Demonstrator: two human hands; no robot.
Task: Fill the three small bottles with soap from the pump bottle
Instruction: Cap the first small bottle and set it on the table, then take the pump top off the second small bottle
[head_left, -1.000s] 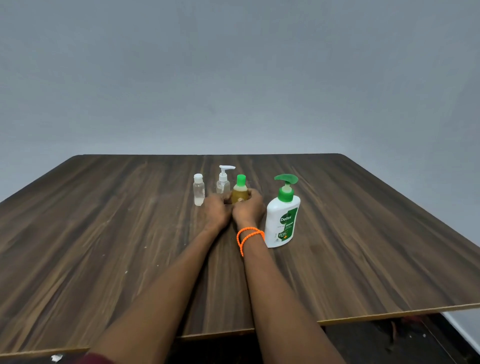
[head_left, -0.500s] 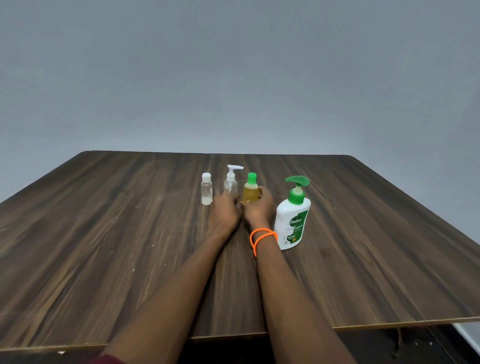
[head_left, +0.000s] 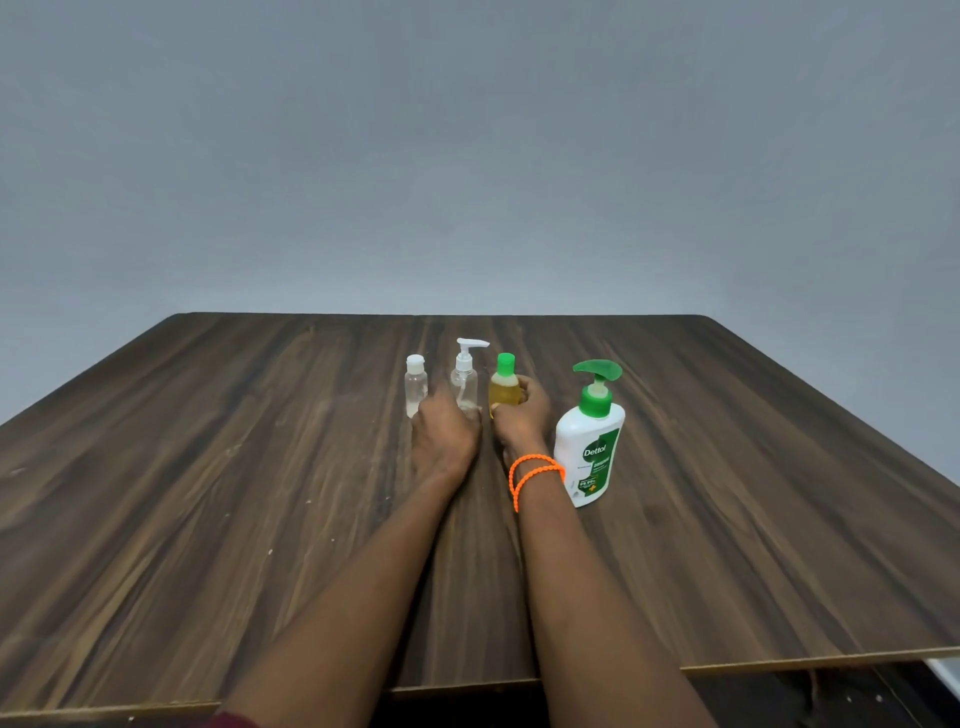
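Three small bottles stand in a row on the wooden table (head_left: 208, 493): a clear one with a white flip cap (head_left: 415, 385), a clear one with a white pump (head_left: 464, 375), and one with a green cap and yellow liquid (head_left: 503, 388). The white Dettol pump bottle (head_left: 589, 449) with a green pump stands to their right, nearer me. My right hand (head_left: 522, 418), with orange bands on the wrist, wraps around the green-capped bottle. My left hand (head_left: 444, 436) rests in front of the two clear bottles and hides their bases; its fingers are hidden.
A plain grey wall rises behind the table. The table's front edge runs just below my forearms, with dark floor beneath it.
My left hand has slid left, away from the green-capped bottle, to the base of the small clear pump bottle. My right hand stays on the green-capped bottle.
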